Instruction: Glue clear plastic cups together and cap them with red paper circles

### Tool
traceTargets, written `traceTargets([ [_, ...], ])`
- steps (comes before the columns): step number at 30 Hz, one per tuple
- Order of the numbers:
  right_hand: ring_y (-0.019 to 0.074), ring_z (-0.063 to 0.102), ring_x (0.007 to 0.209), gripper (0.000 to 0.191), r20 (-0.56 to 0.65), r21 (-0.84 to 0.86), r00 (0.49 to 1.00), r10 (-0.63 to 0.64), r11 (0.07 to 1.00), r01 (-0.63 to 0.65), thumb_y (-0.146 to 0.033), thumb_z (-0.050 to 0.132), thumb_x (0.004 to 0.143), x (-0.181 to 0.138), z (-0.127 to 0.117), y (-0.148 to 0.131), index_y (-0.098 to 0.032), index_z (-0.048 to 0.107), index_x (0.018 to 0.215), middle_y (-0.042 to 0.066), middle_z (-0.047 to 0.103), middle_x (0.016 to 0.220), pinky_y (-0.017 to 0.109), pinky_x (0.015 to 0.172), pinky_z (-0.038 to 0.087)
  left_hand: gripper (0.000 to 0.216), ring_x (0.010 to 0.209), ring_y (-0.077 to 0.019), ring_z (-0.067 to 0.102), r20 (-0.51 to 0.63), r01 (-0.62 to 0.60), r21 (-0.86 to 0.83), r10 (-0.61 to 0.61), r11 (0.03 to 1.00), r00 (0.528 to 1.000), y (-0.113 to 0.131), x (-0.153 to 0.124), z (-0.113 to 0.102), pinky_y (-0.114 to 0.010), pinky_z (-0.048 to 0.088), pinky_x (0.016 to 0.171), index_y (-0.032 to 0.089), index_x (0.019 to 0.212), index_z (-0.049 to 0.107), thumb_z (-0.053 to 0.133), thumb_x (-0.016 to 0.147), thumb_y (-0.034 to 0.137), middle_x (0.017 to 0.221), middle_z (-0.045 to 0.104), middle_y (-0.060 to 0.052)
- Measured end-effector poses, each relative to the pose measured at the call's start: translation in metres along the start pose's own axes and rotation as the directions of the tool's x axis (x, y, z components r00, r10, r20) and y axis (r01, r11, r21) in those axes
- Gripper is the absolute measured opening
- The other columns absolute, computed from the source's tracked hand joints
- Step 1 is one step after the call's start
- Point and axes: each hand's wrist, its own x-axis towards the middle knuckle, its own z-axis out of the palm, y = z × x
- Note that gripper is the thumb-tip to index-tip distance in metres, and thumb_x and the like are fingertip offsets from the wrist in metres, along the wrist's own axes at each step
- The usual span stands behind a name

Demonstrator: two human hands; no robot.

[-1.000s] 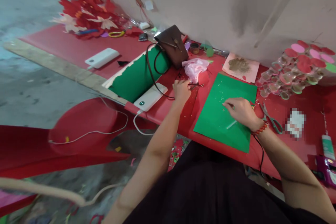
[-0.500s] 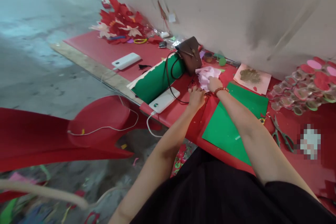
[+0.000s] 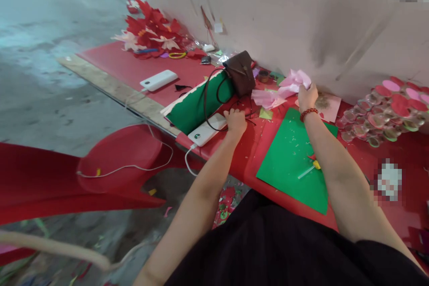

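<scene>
My right hand (image 3: 307, 97) grips one end of a crumpled pink sheet (image 3: 295, 81), thin like tissue or cloth, raised near the wall; its other end trails left over the red table. My left hand (image 3: 236, 121) has its fingers curled down beside a white power bank (image 3: 208, 129). The thin dark strap (image 3: 205, 103) of a brown bag (image 3: 240, 73) runs to this hand, but what the fingers hold is hidden. Under my right forearm lies a green sheet (image 3: 284, 152) with scraps and a small yellow piece on a clear stick (image 3: 306, 172).
A green roll (image 3: 201, 100) lies left of the bag. Clustered clear cups with red and pink tops (image 3: 385, 111) stand at right. Red and white artificial flowers (image 3: 150, 27) are heaped at the far left, past a second power bank (image 3: 158, 80). A red stool (image 3: 119, 156) stands beside the table.
My right hand has carried the pink sheet rightward and toward the wall, stretching it out. My left hand has moved left, away from it, and the bag strap has shifted left.
</scene>
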Motion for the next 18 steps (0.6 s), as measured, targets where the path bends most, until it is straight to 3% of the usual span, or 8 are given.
traceTargets([
  [6, 0.0282, 0.071, 0.103, 0.023, 0.204, -0.248, 0.979, -0.022, 0.966, 0.073, -0.029, 0.052, 0.093, -0.033, -0.031, 0.014, -0.018, 0.07, 0.103, 0.015, 0.075, 0.107, 0.039, 0.09, 0.055, 0.035, 0.123, -0.0371, 0.058, 0.013, 0.025, -0.009, -0.025, 1.0, 1.0, 0.003, -0.008, -0.002, -0.053, 0.032, 0.105, 0.011, 0.111, 0.077, 0.05, 0.089, 0.012, 0.12, 0.073, -0.023],
  [9, 0.0313, 0.073, 0.106, 0.027, 0.263, -0.416, 0.963, -0.051, 0.895, 0.161, -0.026, 0.053, 0.092, -0.045, -0.045, 0.02, -0.019, 0.07, 0.113, 0.017, 0.075, 0.115, 0.04, 0.088, 0.056, 0.033, 0.124, -0.0377, 0.059, 0.029, 0.003, -0.018, -0.002, 1.0, 1.0, 0.006, -0.015, -0.005, -0.052, 0.034, 0.105, 0.012, 0.112, 0.077, 0.052, 0.09, 0.015, 0.125, 0.072, -0.022],
  [14, 0.0319, 0.074, 0.109, 0.049, 0.434, -0.587, 0.893, -0.123, 0.713, 0.383, -0.01, 0.051, 0.091, -0.058, -0.057, 0.022, -0.018, 0.057, 0.139, 0.02, 0.077, 0.115, 0.04, 0.089, 0.056, 0.048, 0.125, -0.0368, 0.058, 0.051, -0.04, 0.004, 0.04, 0.999, 0.998, 0.013, -0.015, -0.009, -0.052, 0.035, 0.104, 0.017, 0.133, 0.067, 0.047, 0.09, 0.009, 0.129, 0.07, -0.02],
  [18, 0.0322, 0.072, 0.117, 0.049, 0.513, -0.597, 0.856, -0.066, 0.69, 0.41, -0.017, 0.051, 0.097, -0.068, -0.053, 0.017, -0.013, 0.052, 0.146, 0.024, 0.074, 0.123, 0.041, 0.094, 0.056, 0.062, 0.13, -0.0375, 0.055, 0.104, -0.182, 0.062, 0.175, 0.981, 0.979, 0.023, -0.004, -0.006, -0.056, 0.033, 0.106, 0.025, 0.151, 0.056, 0.035, 0.095, 0.007, 0.138, 0.067, -0.02],
])
